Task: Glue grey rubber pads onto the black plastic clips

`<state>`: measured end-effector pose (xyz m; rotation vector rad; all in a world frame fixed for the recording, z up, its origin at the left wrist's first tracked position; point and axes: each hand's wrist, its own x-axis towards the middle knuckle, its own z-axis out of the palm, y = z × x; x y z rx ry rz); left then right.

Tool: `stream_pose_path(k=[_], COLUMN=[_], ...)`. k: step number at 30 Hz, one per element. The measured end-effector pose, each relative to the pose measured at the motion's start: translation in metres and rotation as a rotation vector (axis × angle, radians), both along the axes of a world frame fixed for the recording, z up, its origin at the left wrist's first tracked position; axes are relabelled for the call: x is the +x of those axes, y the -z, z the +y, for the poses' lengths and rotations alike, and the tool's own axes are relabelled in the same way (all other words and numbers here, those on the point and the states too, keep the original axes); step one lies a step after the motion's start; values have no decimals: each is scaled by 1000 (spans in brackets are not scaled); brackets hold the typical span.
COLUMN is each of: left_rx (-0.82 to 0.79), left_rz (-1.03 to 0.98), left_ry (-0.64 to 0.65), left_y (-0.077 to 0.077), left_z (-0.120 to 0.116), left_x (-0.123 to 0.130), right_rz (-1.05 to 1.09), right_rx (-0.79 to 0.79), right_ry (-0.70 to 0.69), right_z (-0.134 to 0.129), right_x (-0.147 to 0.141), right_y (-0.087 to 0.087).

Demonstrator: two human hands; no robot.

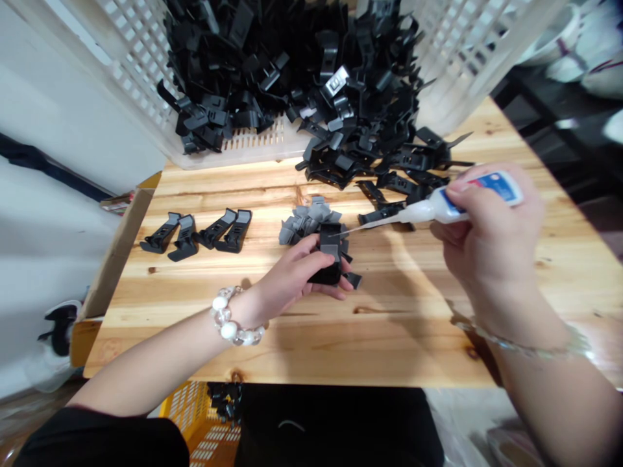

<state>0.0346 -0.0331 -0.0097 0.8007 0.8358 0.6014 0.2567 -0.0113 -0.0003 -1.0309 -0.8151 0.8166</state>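
Note:
My left hand (292,275) grips a black plastic clip (327,259) above the wooden tabletop (389,337), its fingers wrapped around the clip's lower part. My right hand (491,240) is shut on a white glue bottle (479,198) with a blue label. The bottle's long thin nozzle (370,224) reaches left, its tip close above the clip's grey-faced top. Just behind the held clip lies a small pile of grey pads (306,222). Several finished-looking black clips (197,233) stand in a row to the left. A big heap of black clips (311,84) spills toward my right hand.
A white slatted plastic crate (136,58) holds the heap at the far edge of the table. A cardboard box edge (117,259) runs along the left side. A yellow crate (195,415) with more black clips sits below the table's near edge.

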Motion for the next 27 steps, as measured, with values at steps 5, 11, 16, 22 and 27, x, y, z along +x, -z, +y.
stream_pose_path(k=[5, 11, 16, 22, 27], left_rx=[0, 3, 27, 67, 67], left_rz=[8, 2, 27, 55, 64], left_ry=[0, 3, 6, 13, 11], left_y=[-1, -1, -2, -1, -1], left_z=[0, 1, 0, 0, 0], left_x=[1, 0, 1, 3, 2], right_rz=[-10, -25, -12, -22, -13], right_rx=[8, -4, -2, 16, 35], right_ry=[-10, -2, -2, 23, 13], right_z=[0, 1, 0, 0, 0], right_x=[0, 0, 0, 1, 1], right_y=[0, 0, -1, -2, -2])
